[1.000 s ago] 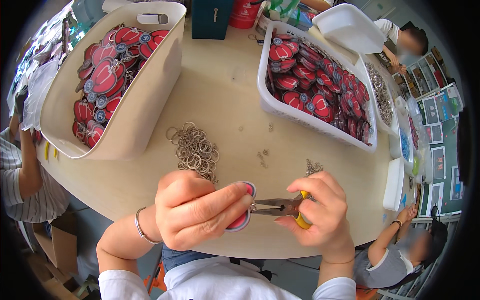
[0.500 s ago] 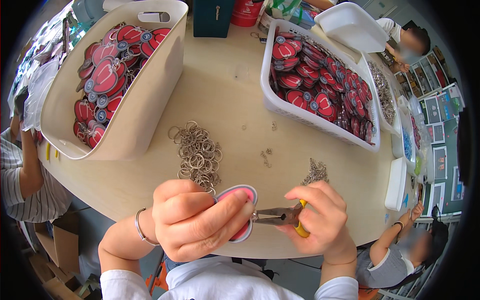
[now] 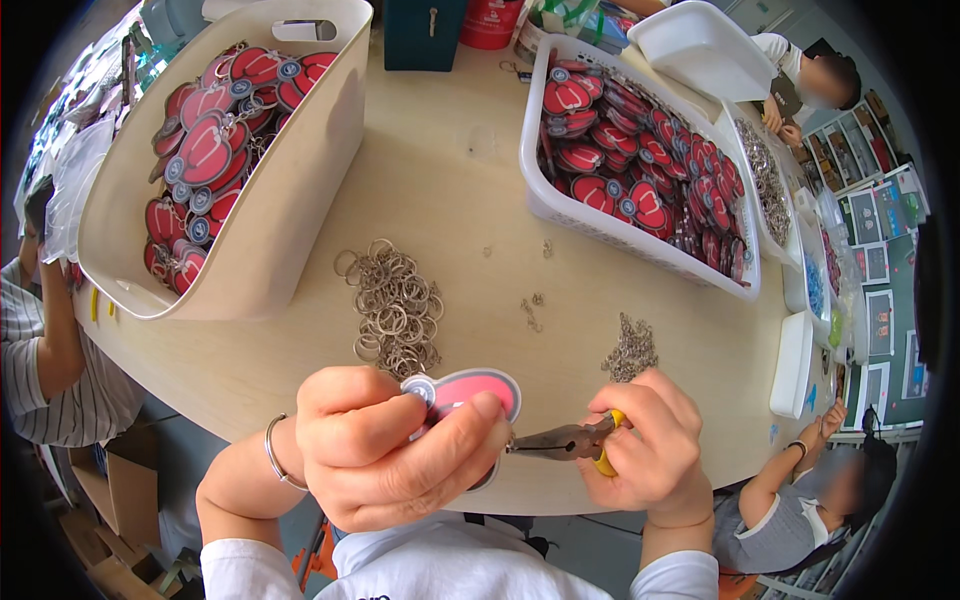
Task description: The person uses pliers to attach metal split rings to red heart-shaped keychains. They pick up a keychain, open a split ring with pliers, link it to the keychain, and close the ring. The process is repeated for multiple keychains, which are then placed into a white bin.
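My left hand [image 3: 395, 450] pinches a pink-red keychain charm [image 3: 478, 386] with a grey rim and a small round disc at its end; the fingers hide part of it. My right hand [image 3: 645, 450] is closed round yellow-handled needle-nose pliers [image 3: 570, 440]. Their tips meet a tiny metal fitting [image 3: 510, 443] at the charm's right edge, beside my left fingertips; its exact form is too small to tell. Just beyond my left hand lies a heap of split key rings [image 3: 390, 305]. A pile of small metal links [image 3: 630, 347] sits beyond my right hand.
A tall cream bin [image 3: 330, 150] of red charms stands at the left, and a white basket [image 3: 640, 243] of more charms at the far right. White trays [image 3: 793, 365] line the right edge. A few loose links [image 3: 532, 312] lie mid-table. Other people sit around the table.
The charm has turned in my left fingers, so its round disc now shows. The pliers have tilted slightly, with my right hand shifting a little to the right.
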Action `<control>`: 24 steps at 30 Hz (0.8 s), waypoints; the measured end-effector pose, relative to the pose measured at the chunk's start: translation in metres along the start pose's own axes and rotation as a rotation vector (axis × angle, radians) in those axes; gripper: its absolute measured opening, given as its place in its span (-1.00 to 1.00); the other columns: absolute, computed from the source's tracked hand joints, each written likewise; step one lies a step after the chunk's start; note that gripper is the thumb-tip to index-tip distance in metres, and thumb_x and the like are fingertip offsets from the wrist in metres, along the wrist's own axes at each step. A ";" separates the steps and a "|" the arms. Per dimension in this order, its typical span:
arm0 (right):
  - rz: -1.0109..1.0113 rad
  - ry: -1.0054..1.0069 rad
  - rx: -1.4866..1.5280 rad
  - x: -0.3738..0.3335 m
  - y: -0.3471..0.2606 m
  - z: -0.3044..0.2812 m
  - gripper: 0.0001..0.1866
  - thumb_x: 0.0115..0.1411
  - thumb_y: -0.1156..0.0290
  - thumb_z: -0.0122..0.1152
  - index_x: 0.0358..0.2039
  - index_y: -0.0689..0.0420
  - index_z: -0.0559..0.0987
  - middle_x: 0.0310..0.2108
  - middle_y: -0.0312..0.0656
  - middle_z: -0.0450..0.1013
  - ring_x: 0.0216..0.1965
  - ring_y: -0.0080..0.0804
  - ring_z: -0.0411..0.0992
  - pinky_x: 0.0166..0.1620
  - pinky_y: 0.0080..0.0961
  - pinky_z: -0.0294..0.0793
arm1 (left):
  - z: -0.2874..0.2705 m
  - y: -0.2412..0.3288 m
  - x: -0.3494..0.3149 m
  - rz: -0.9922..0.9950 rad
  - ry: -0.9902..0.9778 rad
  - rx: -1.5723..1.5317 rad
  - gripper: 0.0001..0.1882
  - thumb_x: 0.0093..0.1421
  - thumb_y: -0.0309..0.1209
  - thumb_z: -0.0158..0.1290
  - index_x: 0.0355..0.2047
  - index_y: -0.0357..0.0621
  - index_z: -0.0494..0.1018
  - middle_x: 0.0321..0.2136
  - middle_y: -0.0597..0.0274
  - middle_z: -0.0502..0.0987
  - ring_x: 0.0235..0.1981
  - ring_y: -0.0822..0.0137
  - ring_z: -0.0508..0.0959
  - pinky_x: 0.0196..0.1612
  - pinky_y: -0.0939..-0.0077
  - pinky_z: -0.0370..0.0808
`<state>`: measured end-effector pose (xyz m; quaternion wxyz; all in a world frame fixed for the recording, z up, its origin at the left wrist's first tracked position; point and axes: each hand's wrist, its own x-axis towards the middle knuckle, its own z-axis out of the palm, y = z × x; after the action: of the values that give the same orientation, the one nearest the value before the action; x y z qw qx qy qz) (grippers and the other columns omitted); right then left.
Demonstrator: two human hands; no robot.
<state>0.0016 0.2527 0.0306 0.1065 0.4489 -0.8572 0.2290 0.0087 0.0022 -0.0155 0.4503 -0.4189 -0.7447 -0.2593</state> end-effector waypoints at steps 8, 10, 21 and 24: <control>-0.017 0.072 -0.019 0.005 0.003 0.003 -0.71 -0.48 0.55 0.30 -0.73 0.19 0.33 -0.42 -0.12 0.41 -0.53 -0.30 0.31 -0.57 -0.49 0.28 | -0.001 0.000 0.002 0.006 -0.002 0.027 -0.73 -0.18 -0.58 0.25 -0.37 -0.19 0.59 -0.24 0.19 0.58 -0.41 0.39 0.35 -0.57 0.58 0.22; -0.022 0.066 -0.018 0.004 0.003 0.003 -0.70 -0.49 0.53 0.32 -0.73 0.18 0.34 -0.41 -0.12 0.41 -0.52 -0.31 0.31 -0.57 -0.48 0.28 | -0.001 0.001 0.002 -0.003 0.000 0.025 -0.73 -0.19 -0.57 0.25 -0.37 -0.19 0.59 -0.24 0.19 0.58 -0.41 0.39 0.35 -0.57 0.58 0.22; 0.209 -0.021 0.190 0.013 0.018 -0.019 -0.66 -0.20 0.37 0.48 -0.60 0.25 0.46 -0.33 -0.17 0.39 -0.33 -0.20 0.36 -0.21 -0.33 0.39 | -0.026 -0.003 0.028 -0.046 -0.108 0.322 -0.88 -0.03 -0.50 0.22 -0.42 -0.06 0.60 -0.34 0.37 0.60 -0.38 0.41 0.43 -0.45 0.53 0.36; 0.508 0.186 -0.068 0.025 0.081 -0.023 -0.65 -0.16 0.37 0.48 -0.38 0.26 0.57 -0.25 -0.10 0.34 -0.14 -0.10 0.32 -0.07 -0.31 0.35 | -0.057 -0.021 0.063 -0.255 -0.115 0.813 -0.87 0.06 -0.53 0.21 -0.33 -0.16 0.59 -0.36 0.20 0.60 -0.39 0.19 0.57 -0.12 0.29 0.48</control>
<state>-0.0800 0.2858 0.0360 0.1387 0.1925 -0.9361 0.2598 0.0014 -0.0271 0.0660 0.5009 -0.1259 -0.8559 0.0254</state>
